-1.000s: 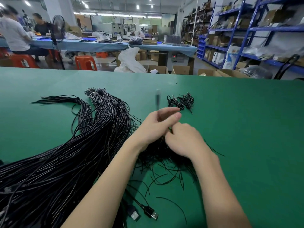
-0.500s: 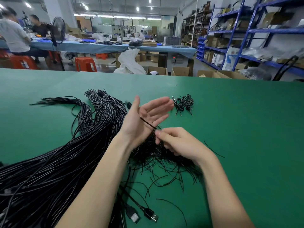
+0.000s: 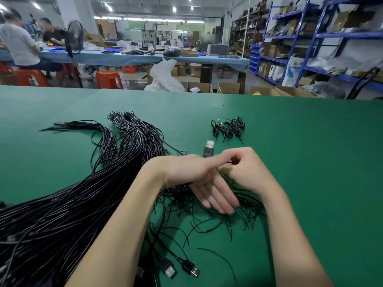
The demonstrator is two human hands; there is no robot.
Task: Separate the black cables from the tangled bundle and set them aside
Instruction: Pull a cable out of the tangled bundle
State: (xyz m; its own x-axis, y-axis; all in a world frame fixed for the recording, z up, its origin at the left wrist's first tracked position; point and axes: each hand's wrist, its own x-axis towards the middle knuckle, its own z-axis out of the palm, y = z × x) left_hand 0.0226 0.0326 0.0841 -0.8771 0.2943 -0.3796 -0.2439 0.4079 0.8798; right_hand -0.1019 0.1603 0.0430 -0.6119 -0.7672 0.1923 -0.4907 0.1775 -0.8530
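A thick bundle of long black cables [image 3: 78, 206] sweeps across the green table [image 3: 315, 162] from the lower left to the far middle. A tangle of thin black wire ends [image 3: 207, 222] lies under both hands. My left hand [image 3: 194, 177] is over the tangle with its fingers straight and pointing down-right. A black USB plug [image 3: 209, 149] stands up just behind its thumb edge, apparently clamped there. My right hand [image 3: 246, 172] is curled beside it, its fingertips pinching a thin black cable. A small pile of coiled black cables [image 3: 228, 128] lies apart beyond the hands.
Several loose USB plugs [image 3: 186, 269] lie near the front edge between my forearms. Past the table's far edge are cardboard boxes [image 3: 228, 88], a white bag [image 3: 163, 77], orange stools and blue shelves [image 3: 310, 38]. Two people sit at a far table on the left.
My left hand has turned over, from palm up with fingers pointing away to fingers pointing down-right. The USB plug has come up behind it. My right hand has risen and curled tighter.
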